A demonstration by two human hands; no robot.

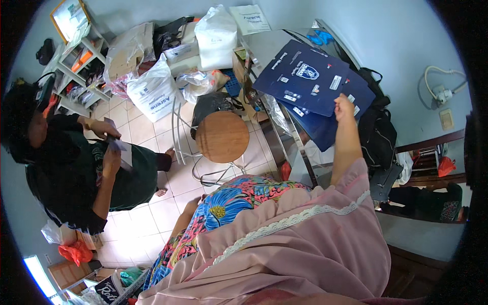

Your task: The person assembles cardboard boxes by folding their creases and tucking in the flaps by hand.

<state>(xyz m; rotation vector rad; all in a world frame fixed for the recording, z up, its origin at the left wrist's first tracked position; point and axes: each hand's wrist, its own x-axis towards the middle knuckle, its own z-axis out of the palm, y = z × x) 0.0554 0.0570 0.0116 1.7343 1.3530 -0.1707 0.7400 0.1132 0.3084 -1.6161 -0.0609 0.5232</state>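
My right hand (344, 107) reaches out from a pink sleeve on the right. Its fingers are closed on the near right edge of a dark blue flat folder (290, 76) with a white emblem and small stickers. This folder lies tilted over other dark blue folders (321, 133) on the table (278, 41). A further blue folder (362, 91) shows just beyond my hand. My left hand is not in view.
A round wooden stool (222, 137) stands on the tiled floor. At left, another person (76, 168) handles a pale sheet (125, 152). White sacks (216, 38) and a cardboard box (128, 53) line the wall. A black backpack (378, 134) sits right of the folders.
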